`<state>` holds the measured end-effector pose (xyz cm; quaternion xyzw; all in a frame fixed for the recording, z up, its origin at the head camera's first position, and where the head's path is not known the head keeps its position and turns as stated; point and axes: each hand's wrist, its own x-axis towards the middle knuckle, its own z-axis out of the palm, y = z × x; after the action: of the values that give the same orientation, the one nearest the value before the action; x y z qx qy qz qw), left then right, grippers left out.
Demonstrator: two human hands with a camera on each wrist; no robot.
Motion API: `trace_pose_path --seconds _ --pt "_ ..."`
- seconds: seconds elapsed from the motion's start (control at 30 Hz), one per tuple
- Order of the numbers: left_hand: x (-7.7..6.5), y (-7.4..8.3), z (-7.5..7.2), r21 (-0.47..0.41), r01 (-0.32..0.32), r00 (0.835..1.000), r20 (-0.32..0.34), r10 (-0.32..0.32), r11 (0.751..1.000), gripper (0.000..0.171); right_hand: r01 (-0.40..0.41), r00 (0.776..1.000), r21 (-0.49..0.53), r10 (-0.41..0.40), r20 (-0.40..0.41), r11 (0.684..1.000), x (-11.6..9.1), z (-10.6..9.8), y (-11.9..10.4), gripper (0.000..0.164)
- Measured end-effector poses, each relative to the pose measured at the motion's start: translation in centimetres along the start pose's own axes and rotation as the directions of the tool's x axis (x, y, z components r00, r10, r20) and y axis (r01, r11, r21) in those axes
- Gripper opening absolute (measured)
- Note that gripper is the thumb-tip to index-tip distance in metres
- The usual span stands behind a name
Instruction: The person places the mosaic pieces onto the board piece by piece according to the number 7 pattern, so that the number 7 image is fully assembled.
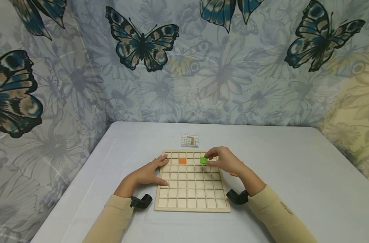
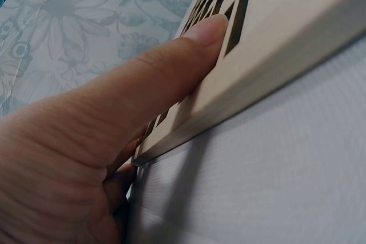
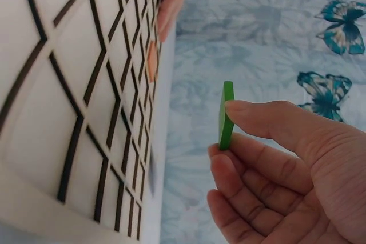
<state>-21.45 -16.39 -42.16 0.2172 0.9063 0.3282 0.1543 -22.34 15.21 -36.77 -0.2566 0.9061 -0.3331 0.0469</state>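
A wooden grid board [image 1: 173, 203] of square cells lies on the table. My left hand [image 1: 148, 172] rests along its left edge, fingers spread; in the left wrist view the thumb [image 2: 171, 61] lies on the board's rim. My right hand [image 1: 225, 160] pinches a green square tile [image 1: 203, 160] over the upper right part of the board. The right wrist view shows the thin green tile [image 3: 226, 115] between thumb and forefinger, held off the board. One orange tile [image 1: 182, 161] sits in a cell of the board's second row, left of centre.
Behind the board lies a small printed card [image 1: 190, 140] with a coloured grid pattern. An orange piece [image 1: 234, 174] shows partly beneath my right wrist, right of the board. A butterfly-print cloth [image 1: 184, 84] hangs behind the white table [image 1: 111, 148].
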Motion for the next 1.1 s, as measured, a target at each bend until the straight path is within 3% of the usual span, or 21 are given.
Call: trace_pose_path --seconds 0.6,1.1 --pt "0.0 0.0 -0.2 -0.005 -0.005 1.000 0.006 0.005 1.000 0.097 -0.019 0.999 0.029 0.017 0.046 0.999 4.2 1.9 -1.0 0.025" --pt "0.1 0.0 -0.1 -0.005 -0.011 1.000 0.006 0.012 1.000 0.097 -0.080 0.993 0.088 0.072 0.089 0.993 5.9 3.2 0.0 0.025"
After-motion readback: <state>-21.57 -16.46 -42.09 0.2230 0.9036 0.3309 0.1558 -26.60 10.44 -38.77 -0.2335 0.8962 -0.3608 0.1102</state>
